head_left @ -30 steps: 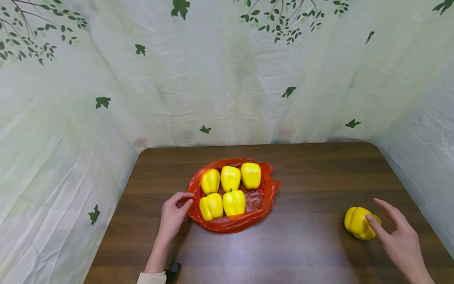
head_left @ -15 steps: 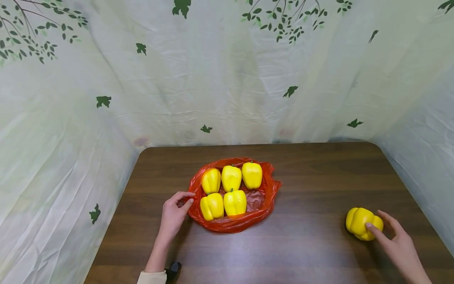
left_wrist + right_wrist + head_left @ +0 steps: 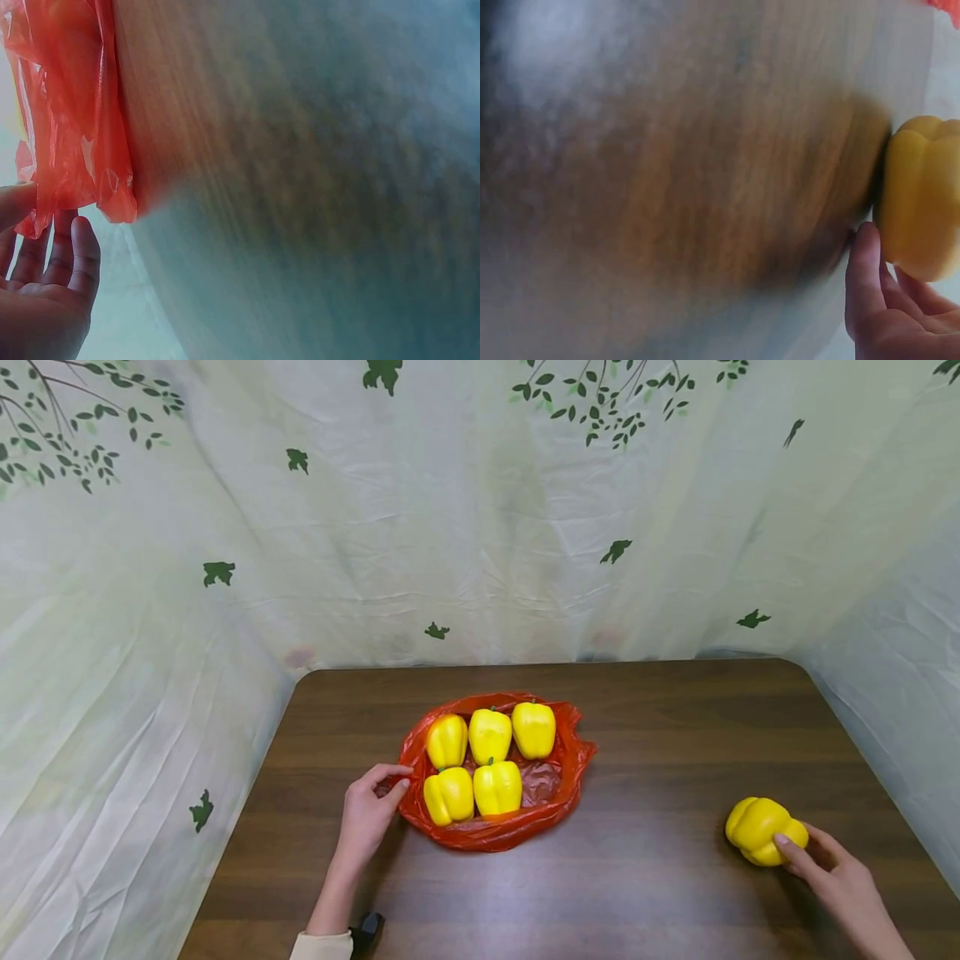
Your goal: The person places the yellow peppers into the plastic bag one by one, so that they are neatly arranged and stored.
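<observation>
A leaf-printed curtain (image 3: 480,527) is hanging round three sides of a dark wooden desk (image 3: 660,727). Near the desk's middle an orange bag (image 3: 573,760) is lying spread open, and five yellow peppers are sitting in it, three in the far row and two in the near row. The left hand (image 3: 365,814) is resting at the bag's left edge, its thumb and forefinger pinching the plastic there; the left wrist view is showing the fingers (image 3: 82,251) lying against the bag's (image 3: 71,112) crumpled rim. Well apart from the bag, toward the desk's right side, a sixth pepper (image 3: 759,831) is lying on its side on the wood. The right hand (image 3: 836,881) is curling its fingers round that pepper's near side, and in the right wrist view the thumb (image 3: 864,277) is pressing against the pepper (image 3: 922,225).
</observation>
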`<state>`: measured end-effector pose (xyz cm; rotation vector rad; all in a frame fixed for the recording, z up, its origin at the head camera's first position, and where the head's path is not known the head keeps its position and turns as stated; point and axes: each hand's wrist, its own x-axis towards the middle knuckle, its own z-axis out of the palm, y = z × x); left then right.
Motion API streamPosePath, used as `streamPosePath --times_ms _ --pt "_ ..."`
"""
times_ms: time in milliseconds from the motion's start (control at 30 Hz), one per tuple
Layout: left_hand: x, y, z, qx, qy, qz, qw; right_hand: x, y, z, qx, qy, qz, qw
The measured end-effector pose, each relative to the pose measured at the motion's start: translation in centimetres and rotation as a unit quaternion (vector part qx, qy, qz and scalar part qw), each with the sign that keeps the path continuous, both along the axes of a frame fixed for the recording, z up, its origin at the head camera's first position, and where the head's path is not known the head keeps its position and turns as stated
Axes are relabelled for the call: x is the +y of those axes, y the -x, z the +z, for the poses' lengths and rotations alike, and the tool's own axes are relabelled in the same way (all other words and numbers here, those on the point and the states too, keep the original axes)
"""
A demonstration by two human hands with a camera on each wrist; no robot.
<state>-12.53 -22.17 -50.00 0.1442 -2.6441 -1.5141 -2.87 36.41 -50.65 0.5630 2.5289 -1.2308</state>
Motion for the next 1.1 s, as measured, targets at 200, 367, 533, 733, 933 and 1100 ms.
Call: streamPosePath --times_ms 200,367,533,733,933,1100 --pt "0.0 0.0 0.0 0.003 0.000 -0.002 1.0000 -0.5 -0.4 0.0 0.034 -0.011 -0.001 0.999" --pt "0.0 0.0 0.0 0.005 0.002 0.000 1.0000 -1.1 -0.3 -0.3 0.065 0.036 -0.032 0.997" --pt "0.0 0.0 0.1 0.006 0.004 0.000 1.0000 -1.8 -0.2 -1.0 0.116 0.156 -0.068 0.979" --pt "0.0 -0.1 0.0 0.006 0.001 -0.001 1.0000 -2.4 0.0 -1.3 0.151 0.241 -0.094 0.954" --pt "-0.1 -0.1 0.0 0.004 0.001 0.001 1.0000 -3.7 0.4 -1.0 0.155 0.245 -0.089 0.953" --pt "-0.2 -0.2 -0.1 0.000 0.000 0.003 1.0000 -4.8 0.9 -0.7 0.145 0.231 -0.097 0.957"
